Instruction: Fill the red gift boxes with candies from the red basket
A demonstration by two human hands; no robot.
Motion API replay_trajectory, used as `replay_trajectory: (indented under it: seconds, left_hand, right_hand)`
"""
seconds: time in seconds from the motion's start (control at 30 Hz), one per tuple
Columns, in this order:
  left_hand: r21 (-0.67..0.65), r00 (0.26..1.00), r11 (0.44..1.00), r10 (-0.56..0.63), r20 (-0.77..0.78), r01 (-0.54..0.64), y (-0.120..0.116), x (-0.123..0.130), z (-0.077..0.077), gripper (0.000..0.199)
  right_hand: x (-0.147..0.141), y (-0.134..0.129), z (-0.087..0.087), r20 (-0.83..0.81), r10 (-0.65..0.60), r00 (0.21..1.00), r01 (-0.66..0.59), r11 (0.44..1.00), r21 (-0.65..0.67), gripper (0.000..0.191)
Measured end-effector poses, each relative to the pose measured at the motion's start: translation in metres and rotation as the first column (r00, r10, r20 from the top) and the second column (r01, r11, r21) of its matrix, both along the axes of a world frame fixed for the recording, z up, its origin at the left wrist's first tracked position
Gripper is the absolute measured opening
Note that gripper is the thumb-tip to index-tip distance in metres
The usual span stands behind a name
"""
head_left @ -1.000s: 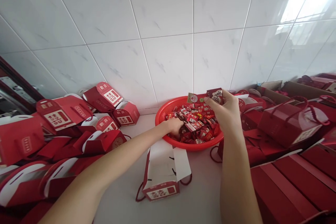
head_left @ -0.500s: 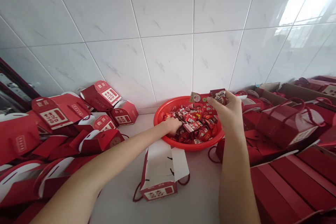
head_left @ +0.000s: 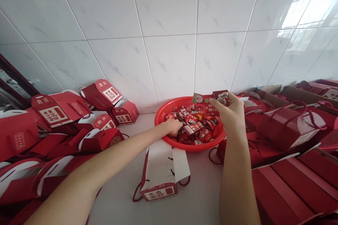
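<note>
Apart, the left hand [head_left: 173,127] reaches low into candies [head_left: 194,126]; the right [head_left: 227,107] pinches packets [head_left: 219,96] higher.

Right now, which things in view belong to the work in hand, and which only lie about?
In use:
red basket
sweets inside
left hand, among them
right hand, holding packets
open box

Apparently lying about:
left-side boxes
right-side boxes

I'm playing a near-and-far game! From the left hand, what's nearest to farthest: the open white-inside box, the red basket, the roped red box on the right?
1. Red basket: nearest; the left hand is inside it.
2. Open box: next, on the near side of the basket.
3. Roped red box: farthest, right of the right arm.
</note>
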State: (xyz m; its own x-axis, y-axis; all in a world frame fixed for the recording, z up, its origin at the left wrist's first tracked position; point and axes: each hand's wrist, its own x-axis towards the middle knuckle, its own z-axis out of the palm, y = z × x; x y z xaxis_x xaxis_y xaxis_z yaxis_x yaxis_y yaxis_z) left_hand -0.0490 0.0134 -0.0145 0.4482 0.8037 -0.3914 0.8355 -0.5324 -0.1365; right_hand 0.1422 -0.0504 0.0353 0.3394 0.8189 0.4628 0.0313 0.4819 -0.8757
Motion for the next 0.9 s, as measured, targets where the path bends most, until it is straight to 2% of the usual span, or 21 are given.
replay_trajectory:
  seconds: [0.33, 0.43, 0.57, 0.63, 0.7, 0.8, 0.9]
  left_hand:
    - [-0.092, 0.986, 0.995, -0.012, 0.167, 0.027, 0.010, -0.005, -0.005, 0.040]
    - [-0.181, 0.963, 0.983, 0.011, 0.269, 0.040, 0.016, -0.008, -0.007, 0.038]
    - [-0.395, 0.846, 0.915, 0.144, 0.513, 0.083, 0.019, -0.012, -0.008, 0.043]
    - [-0.443, 0.787, 0.893, 0.214, 0.579, 0.083, 0.017, -0.012, -0.006, 0.045]
    - [-0.454, 0.724, 0.887, 0.260, 0.639, 0.083, 0.014, -0.012, 0.000, 0.045]
    - [-0.431, 0.623, 0.894, 0.268, 0.735, 0.124, 0.011, -0.013, 0.008, 0.043]
    - [-0.388, 0.590, 0.920, 0.281, 0.757, 0.060, 0.014, -0.019, 0.012, 0.043]
  right_hand:
    - [0.002, 0.002, -0.002, 0.012, -0.012, 1.000, 0.012, 1.000, -0.001, 0.016]
    - [0.003, 0.002, -0.002, 0.022, -0.023, 0.999, 0.023, 1.000, 0.011, 0.014]
    - [0.004, 0.001, -0.001, 0.017, -0.047, 0.999, 0.047, 0.999, 0.010, 0.014]
    - [0.005, 0.001, -0.001, -0.001, -0.055, 0.998, 0.055, 0.998, 0.003, 0.015]
    - [0.005, 0.000, 0.000, -0.013, -0.070, 0.997, 0.070, 0.998, -0.004, 0.016]
    - [0.006, -0.001, 0.000, -0.032, -0.085, 0.996, 0.086, 0.996, 0.001, 0.017]
    - [0.007, 0.001, -0.001, -0.050, -0.098, 0.994, 0.099, 0.995, 0.014, 0.018]
